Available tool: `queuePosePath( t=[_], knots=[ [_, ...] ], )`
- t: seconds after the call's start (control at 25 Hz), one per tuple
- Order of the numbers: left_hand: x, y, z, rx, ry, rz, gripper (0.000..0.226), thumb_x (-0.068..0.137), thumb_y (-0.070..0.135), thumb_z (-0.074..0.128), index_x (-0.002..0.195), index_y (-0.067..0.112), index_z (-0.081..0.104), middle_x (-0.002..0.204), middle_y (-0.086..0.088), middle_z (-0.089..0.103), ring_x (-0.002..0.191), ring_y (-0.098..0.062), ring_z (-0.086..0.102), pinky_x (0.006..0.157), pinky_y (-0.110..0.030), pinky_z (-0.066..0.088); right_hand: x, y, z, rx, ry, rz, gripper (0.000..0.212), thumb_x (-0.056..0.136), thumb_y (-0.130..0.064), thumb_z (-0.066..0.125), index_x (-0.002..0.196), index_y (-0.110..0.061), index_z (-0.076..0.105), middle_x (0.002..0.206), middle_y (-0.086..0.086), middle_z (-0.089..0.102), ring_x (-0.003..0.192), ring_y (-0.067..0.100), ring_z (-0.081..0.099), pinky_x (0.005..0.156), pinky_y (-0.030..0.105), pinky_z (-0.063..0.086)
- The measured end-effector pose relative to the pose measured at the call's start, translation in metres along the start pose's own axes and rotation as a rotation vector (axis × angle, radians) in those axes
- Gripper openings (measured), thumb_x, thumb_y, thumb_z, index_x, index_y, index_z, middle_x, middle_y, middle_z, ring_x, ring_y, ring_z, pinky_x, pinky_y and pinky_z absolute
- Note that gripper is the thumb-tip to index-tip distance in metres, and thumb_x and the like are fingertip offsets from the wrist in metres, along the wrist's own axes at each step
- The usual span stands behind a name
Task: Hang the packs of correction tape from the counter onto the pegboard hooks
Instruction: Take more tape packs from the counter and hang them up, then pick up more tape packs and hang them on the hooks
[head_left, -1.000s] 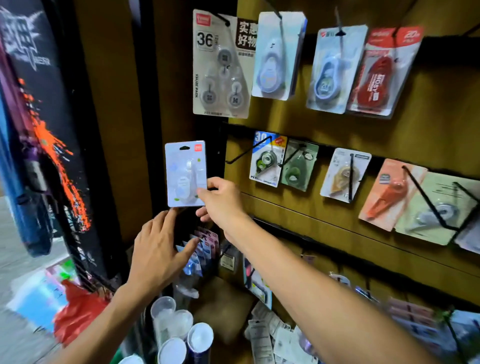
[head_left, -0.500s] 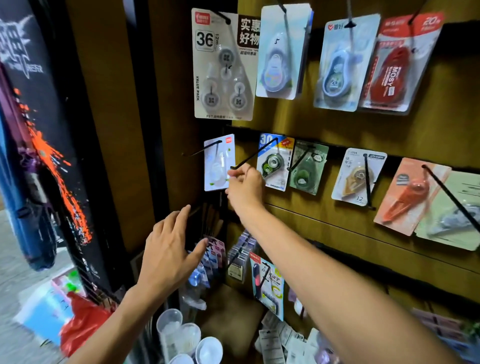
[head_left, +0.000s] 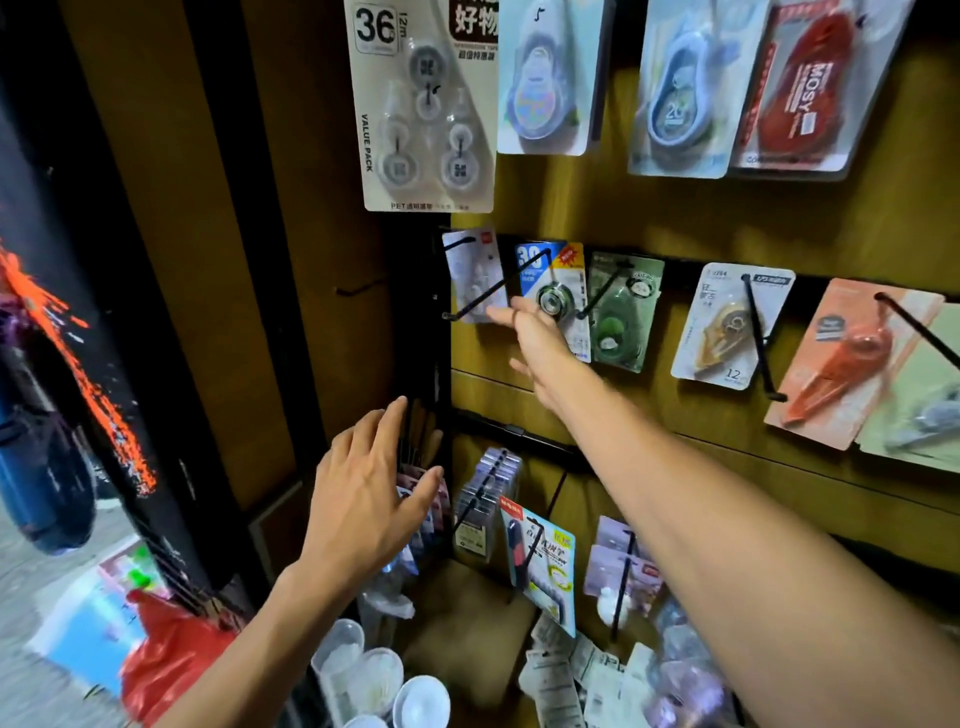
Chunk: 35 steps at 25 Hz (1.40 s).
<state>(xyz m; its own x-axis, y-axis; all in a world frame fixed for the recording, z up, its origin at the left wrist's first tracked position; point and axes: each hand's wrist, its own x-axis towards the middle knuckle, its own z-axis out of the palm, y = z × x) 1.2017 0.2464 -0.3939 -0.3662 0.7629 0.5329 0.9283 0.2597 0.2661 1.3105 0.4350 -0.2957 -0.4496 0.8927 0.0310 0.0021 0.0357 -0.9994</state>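
right hand (head_left: 540, 338) has its grip released, fingers stretched toward the pale pack (head_left: 475, 275), fingertips just beside its lower edge; whether they touch it, i cannot tell. left hand (head_left: 363, 499) is also loose and holds nothing, it hovers lower, in front of a row of small packs (head_left: 485, 499). the pale pack hangs on the leftmost hook (head_left: 496, 288) of the middle row, on the pegboard (head_left: 675, 223), just beside a blue pack (head_left: 553, 291). i judge such a pack is very light: a thin flat card with a clear plastic blister over a small dispenser, stiff enough to hold shape but easy to bend or swing on the wire. the good place to hold it looks like the lower corner or side edge of the card, not the smooth blister, so the hole at the top stays free for the hook. the hooks are thin black wire, long and slanted toward the viewer. the board looks like matte brown wood with dark rails. the bench is not clearly seen.
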Motion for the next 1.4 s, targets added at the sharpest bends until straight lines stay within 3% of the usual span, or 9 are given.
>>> queuePosePath(
  t=[0.16,0.36,0.52,0.64,0.84,0.92,1.08,1.16,1.4],
  knots=[
    [-0.031,0.024,-0.002,-0.094,-0.019,-0.055,0.085,0.079,0.065,0.039,0.15,0.019,0.031,0.144,-0.007,0.047,0.126,-0.03,0.046,0.102,-0.042,0.039,-0.063,0.037,-0.04,-0.186,0.079,-0.163,0.058,0.086,-0.041,0.066,0.139,-0.033,0.046,0.151,-0.002,0.039,0.136,0.016,0.038,0.105,0.03,0.032],
    [-0.109,0.075,0.004,-0.225,-0.063,-0.08,0.086,0.077,0.064,0.044,0.148,0.016,0.035,0.141,-0.008,0.048,0.121,-0.031,0.046,0.103,-0.04,0.036,-0.218,0.101,-0.107,-0.364,0.101,-0.302,0.074,0.074,-0.061,0.061,0.14,-0.037,0.042,0.156,-0.018,0.025,0.142,-0.003,0.025,0.115,0.027,0.027],
    [-0.192,0.125,0.038,-0.275,-0.28,-0.016,0.087,0.078,0.063,0.042,0.147,0.012,0.035,0.142,-0.015,0.046,0.124,-0.037,0.045,0.104,-0.044,0.036,-0.353,0.183,-0.154,-0.428,0.215,-0.212,0.075,0.081,-0.055,0.059,0.145,-0.021,0.041,0.156,-0.014,0.03,0.143,-0.004,0.024,0.117,0.022,0.023],
    [-0.241,0.16,0.074,-0.245,-0.391,0.007,0.086,0.078,0.063,0.041,0.144,0.008,0.041,0.138,-0.017,0.051,0.119,-0.04,0.05,0.098,-0.044,0.042,-0.418,0.242,-0.173,-0.485,0.255,-0.114,0.073,0.082,-0.064,0.056,0.145,-0.032,0.036,0.158,-0.013,0.026,0.145,-0.002,0.02,0.117,0.019,0.02],
    [-0.307,0.198,0.156,-0.117,-0.685,0.042,0.097,0.073,0.072,0.031,0.152,0.016,0.027,0.149,-0.014,0.041,0.126,-0.039,0.044,0.099,-0.047,0.041,-0.458,0.344,-0.215,-0.625,0.314,0.163,0.104,0.07,-0.089,0.037,0.147,-0.02,0.037,0.157,0.001,0.03,0.145,0.012,0.025,0.116,0.027,0.025],
    [-0.327,0.205,0.191,-0.094,-0.776,0.021,0.096,0.075,0.07,0.038,0.154,0.017,0.022,0.152,-0.013,0.035,0.13,-0.038,0.039,0.102,-0.047,0.038,-0.461,0.391,-0.23,-0.635,0.325,0.294,0.111,0.066,-0.093,0.034,0.146,-0.015,0.041,0.156,0.008,0.033,0.144,0.02,0.03,0.115,0.033,0.029],
    [-0.357,0.2,0.267,-0.002,-0.946,-0.034,0.091,0.084,0.054,0.059,0.155,0.019,0.014,0.156,-0.009,0.026,0.137,-0.034,0.03,0.106,-0.046,0.033,-0.47,0.493,-0.257,-0.714,0.292,0.483,0.089,0.069,-0.07,0.056,0.135,-0.01,0.053,0.137,0.013,0.055,0.127,0.031,0.052,0.103,0.042,0.045],
    [-0.367,0.19,0.306,0.029,-1.012,-0.03,0.091,0.083,0.05,0.062,0.154,0.017,0.016,0.153,-0.011,0.028,0.135,-0.035,0.031,0.104,-0.047,0.034,-0.473,0.537,-0.271,-0.776,0.235,0.549,0.078,0.072,-0.059,0.051,0.131,-0.009,0.057,0.133,0.014,0.059,0.122,0.033,0.056,0.099,0.042,0.047],
    [-0.375,0.164,0.384,0.115,-1.062,0.066,0.09,0.085,0.041,0.064,0.154,0.015,0.013,0.16,-0.014,0.014,0.142,-0.036,0.02,0.11,-0.05,0.029,-0.461,0.606,-0.288,-1.0,-0.176,0.783,0.069,0.09,-0.036,0.057,0.151,-0.019,0.028,0.156,0.006,0.028,0.14,0.03,0.033,0.108,0.046,0.036]
  ],
)
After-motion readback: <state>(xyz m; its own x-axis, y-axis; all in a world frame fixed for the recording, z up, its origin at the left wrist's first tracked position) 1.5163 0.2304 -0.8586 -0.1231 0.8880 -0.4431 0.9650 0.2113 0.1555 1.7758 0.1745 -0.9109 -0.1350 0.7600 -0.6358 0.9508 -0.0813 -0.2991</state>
